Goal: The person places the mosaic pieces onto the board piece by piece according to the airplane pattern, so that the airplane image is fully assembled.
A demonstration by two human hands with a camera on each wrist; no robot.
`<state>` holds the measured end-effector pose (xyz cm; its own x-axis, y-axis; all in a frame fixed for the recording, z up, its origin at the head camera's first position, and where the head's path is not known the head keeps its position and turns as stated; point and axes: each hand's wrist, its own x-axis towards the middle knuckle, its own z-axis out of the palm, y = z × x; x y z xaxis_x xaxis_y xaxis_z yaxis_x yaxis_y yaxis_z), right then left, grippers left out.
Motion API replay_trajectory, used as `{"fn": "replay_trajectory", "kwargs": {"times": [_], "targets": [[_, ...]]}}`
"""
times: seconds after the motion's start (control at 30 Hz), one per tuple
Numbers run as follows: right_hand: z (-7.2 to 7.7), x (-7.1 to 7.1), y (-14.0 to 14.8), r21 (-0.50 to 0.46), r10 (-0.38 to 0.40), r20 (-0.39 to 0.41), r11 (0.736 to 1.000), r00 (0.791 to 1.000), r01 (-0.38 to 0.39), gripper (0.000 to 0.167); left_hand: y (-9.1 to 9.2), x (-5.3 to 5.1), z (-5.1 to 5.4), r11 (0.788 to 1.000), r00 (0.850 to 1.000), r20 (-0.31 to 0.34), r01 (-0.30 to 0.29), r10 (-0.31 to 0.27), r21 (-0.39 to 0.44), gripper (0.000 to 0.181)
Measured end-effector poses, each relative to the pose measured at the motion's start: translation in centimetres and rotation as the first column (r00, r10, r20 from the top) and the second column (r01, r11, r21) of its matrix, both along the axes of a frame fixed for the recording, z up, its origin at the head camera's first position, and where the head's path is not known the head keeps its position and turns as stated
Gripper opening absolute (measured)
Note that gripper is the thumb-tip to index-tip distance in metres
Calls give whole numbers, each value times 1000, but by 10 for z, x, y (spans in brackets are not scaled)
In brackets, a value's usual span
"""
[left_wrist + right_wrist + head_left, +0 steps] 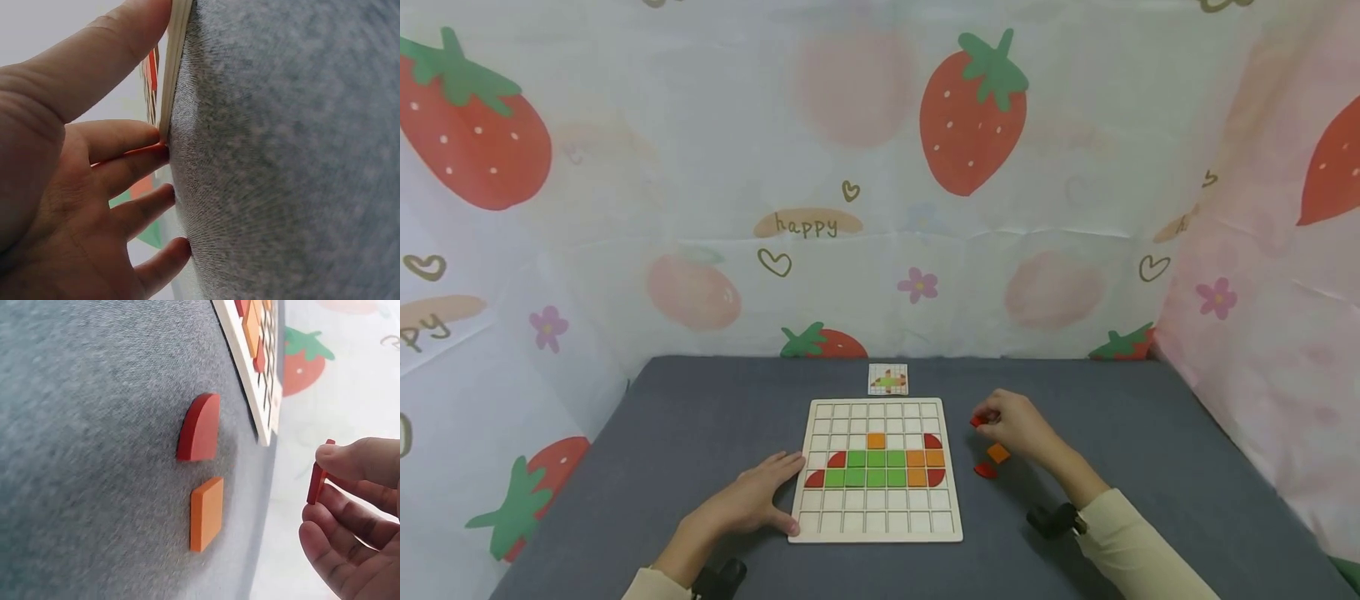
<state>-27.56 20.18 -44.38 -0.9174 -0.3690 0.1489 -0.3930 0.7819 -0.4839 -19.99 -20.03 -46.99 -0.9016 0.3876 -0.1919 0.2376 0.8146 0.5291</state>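
A white grid board (876, 525) lies on the grey table, with green, orange and red tiles set in its middle rows. My left hand (752, 496) rests along the board's left edge, thumb and fingertips touching it, fingers fairly straight. Right of the board, my right hand (1018, 423) pinches a red tile (317, 478) between thumb and fingers, raised above the table. Below that hand lie a loose orange square tile (997, 453) and a red quarter-round tile (985, 471). Fingers partly cover the held tile, so its full outline is hidden.
A small picture card (887, 379) with a coloured grid pattern lies just behind the board. The grey tabletop (715, 417) ends at a strawberry-printed cloth (887, 292) at the back, with more cloth on both sides.
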Motion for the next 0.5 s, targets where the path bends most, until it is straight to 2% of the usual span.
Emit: {"fn": "replay_trajectory", "kwargs": {"times": [0.5], "targets": [[3, -15, -30, -15, 91, -12, 996, 996, -91, 15, -2, 1, -1, 1000, 1000, -12, 2, -1, 19, 100]]}}
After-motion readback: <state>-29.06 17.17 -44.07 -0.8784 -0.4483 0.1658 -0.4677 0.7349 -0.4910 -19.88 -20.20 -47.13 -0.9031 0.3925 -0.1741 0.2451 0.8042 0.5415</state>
